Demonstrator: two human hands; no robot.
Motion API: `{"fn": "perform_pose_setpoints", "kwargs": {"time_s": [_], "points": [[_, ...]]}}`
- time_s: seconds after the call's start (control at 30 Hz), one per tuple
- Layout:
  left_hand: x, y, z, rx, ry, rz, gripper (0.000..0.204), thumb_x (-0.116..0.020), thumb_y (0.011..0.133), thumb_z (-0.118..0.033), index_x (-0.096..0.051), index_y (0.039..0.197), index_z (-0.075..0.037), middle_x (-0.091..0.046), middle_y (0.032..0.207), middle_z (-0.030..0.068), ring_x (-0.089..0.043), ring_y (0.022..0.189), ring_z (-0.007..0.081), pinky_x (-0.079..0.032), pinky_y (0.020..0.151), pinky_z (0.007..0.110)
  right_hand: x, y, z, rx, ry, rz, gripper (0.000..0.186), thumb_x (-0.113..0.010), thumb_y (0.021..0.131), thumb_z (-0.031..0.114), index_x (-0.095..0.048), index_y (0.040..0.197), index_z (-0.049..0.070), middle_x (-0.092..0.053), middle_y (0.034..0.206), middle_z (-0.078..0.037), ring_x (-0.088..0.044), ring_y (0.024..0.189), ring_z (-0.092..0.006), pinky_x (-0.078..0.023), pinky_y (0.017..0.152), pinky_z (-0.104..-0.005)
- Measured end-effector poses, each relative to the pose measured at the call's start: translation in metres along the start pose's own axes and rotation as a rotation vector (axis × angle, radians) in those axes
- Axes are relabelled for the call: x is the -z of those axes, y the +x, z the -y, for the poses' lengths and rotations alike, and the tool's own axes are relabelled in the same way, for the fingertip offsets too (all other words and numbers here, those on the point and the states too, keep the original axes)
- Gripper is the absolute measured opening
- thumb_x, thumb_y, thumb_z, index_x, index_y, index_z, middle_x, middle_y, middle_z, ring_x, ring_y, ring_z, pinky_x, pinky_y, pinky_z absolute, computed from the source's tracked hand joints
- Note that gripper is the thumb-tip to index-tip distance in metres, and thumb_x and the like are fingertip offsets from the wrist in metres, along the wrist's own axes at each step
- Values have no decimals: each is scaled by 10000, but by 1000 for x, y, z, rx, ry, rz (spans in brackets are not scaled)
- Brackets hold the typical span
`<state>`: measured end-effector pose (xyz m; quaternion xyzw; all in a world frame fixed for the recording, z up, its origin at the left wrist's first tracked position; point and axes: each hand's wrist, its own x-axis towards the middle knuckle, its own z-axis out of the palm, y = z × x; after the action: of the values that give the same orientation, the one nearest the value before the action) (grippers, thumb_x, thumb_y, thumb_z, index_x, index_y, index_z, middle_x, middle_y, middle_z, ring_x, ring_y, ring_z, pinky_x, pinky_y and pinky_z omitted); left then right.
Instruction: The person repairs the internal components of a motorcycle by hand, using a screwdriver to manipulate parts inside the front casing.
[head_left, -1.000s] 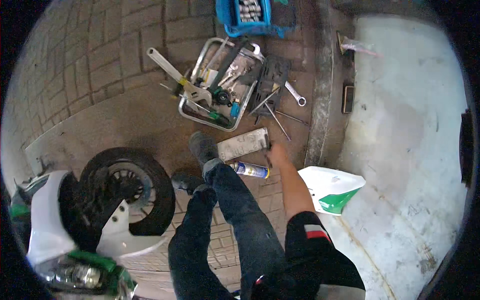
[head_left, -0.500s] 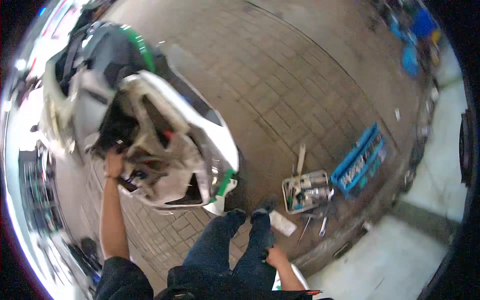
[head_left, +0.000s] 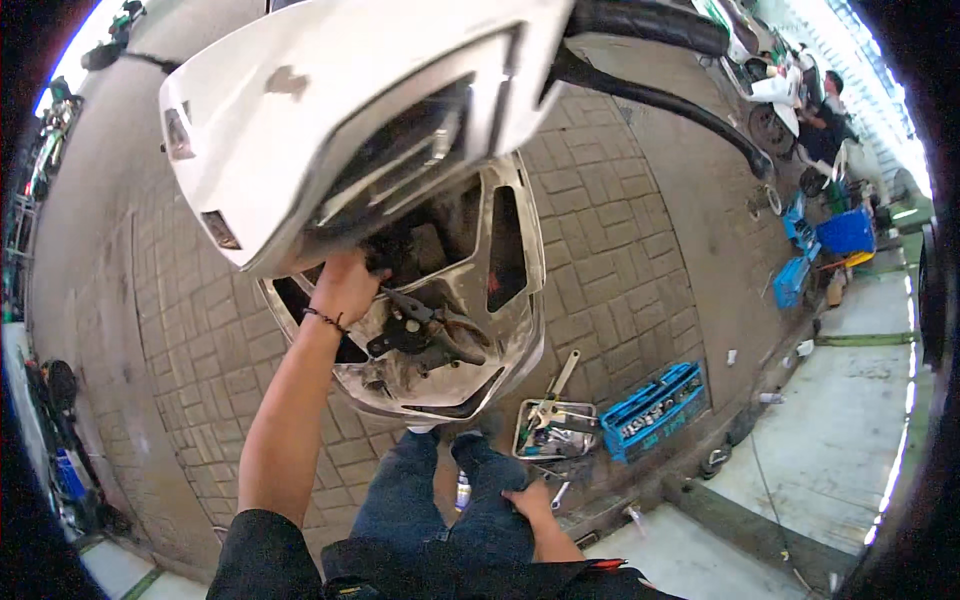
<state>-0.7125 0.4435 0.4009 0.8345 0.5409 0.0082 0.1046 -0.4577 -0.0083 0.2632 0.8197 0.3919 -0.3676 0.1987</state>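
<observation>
A white motor scooter with a dirty front body (head_left: 515, 290) stands before my legs. Its white front cover (head_left: 290, 120), with a dark headlight-like lens, overhangs that body. My left hand (head_left: 345, 288), wearing a dark bracelet, reaches in beneath the cover's lower edge. Its fingers look curled; what lies inside them is hidden. Beside the thumb sits a dark mechanical part (head_left: 410, 328) with a pale round piece, and a hose curves off to its right. My right hand (head_left: 528, 497) lies on my right leg near the knee, fingers spread on the jeans and nothing visible in it.
A metal tray (head_left: 555, 430) of tools and a blue toolbox (head_left: 655, 410) are on the brick paving, right of my feet, with a wrench (head_left: 561, 496) nearby. A black handlebar grip (head_left: 650, 25) and lever extend at the top. Another person crouches by scooters far right.
My view has swung and come closer to the scooter, so the front cover now looms overhead. My left hand stays at the front body; my right hand remains by my leg.
</observation>
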Motion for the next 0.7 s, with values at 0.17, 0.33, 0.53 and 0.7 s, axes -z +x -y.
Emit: {"fn": "perform_pose_setpoints", "kwargs": {"time_s": [0.17,0.33,0.53,0.7], "points": [[-14,5,-9,7,28,-330,340,-490,847,-282,-604,891,36,-566,960,214,-527,949,343,-396,852,425,37,17,-9,54,259,414,678,-691,644,382,-501,1148,-30,-602,1017,-208,-605,892,-312,-463,817,-368],[5,0,-14,60,9,29,336,-490,826,-252,-585,969,36,-557,1026,230,-496,1013,348,-351,917,441,50,34,-33,-31,673,284,516,-665,684,254,-535,1103,-18,-614,956,-127,-583,833,-221,-452,741,-320],[-4,-11,-10,-36,113,-202,223,-501,760,-155,-660,810,-7,-617,916,183,-558,902,326,-412,818,469,290,-3,101,444,560,-90,422,-639,765,192,-493,1063,-69,-556,1060,-235,-547,965,-333,-420,837,-367],[-5,-4,-15,-63,193,-8,326,-494,760,-184,-603,1012,-9,-565,1080,188,-493,1048,322,-377,886,487,403,-31,220,921,-88,-403,384,-581,763,125,-446,1048,-94,-470,1076,-307,-461,1019,-442,-398,888,-410]]}}
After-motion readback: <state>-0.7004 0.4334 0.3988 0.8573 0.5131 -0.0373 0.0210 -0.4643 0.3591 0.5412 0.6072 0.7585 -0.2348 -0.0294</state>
